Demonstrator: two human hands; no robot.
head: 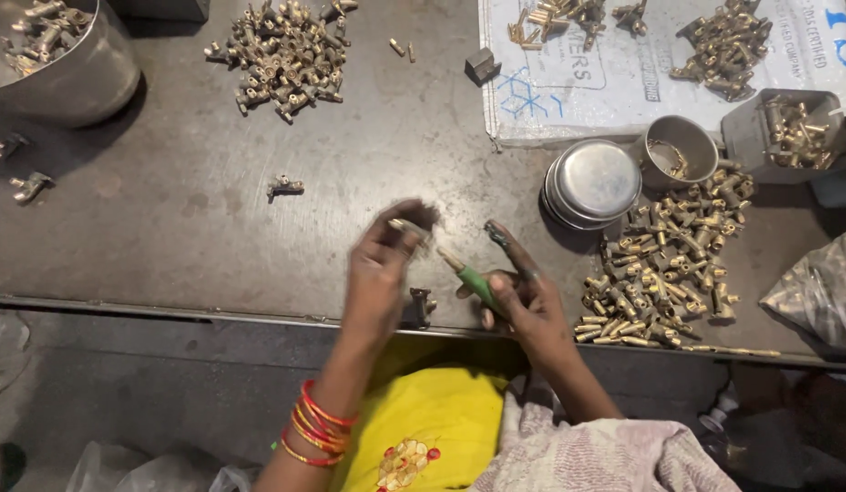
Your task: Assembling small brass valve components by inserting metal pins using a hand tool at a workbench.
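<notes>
My left hand [382,269] pinches a small brass fitting [406,225] at its fingertips, raised just above the dark metal worktable [195,219]. My right hand [523,296] grips a green-handled tool [473,281] whose tip points up-left toward the fitting, with the forefinger stretched out. A small dark metal block [421,305] stands on the table edge between the two hands. Red and gold bangles [315,426] ring my left wrist.
A heap of brass fittings [664,269] lies right of my right hand, another pile [286,55] at the far left. A stack of round steel lids [593,182], a steel cup [680,150], a grey tray of parts [792,132] and a steel bowl [72,64] stand around.
</notes>
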